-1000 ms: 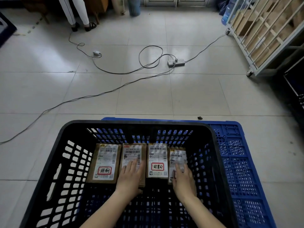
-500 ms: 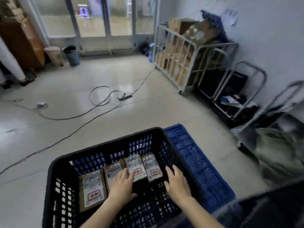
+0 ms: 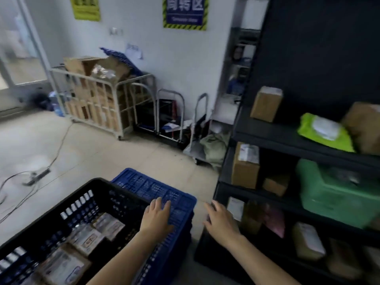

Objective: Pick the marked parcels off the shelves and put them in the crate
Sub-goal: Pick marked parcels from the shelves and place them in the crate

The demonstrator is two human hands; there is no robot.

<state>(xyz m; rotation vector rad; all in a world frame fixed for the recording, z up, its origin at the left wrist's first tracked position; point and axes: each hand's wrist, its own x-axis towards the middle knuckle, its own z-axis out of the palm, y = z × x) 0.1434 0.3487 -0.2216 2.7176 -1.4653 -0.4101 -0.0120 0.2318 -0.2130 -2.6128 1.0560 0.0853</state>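
The black crate sits at lower left with several labelled brown parcels lying flat inside. It rests on a blue crate. My left hand hovers with straight fingers over the blue crate's right end and holds nothing. My right hand is empty, fingers spread, in front of the lowest level of the black shelving on the right. The shelves carry brown parcels, a lime-green bag and a green bag. Motion blur hides any marks on them.
A white cage trolley full of cardboard stands against the back wall, with hand trucks beside it. A power strip and cables lie on the tiled floor at left. A grey sack sits beside the shelving.
My view has swung right from the crate to the shelving. Both hands have left the parcels in the crate and moved right, the right hand reaching toward the bottom shelf.
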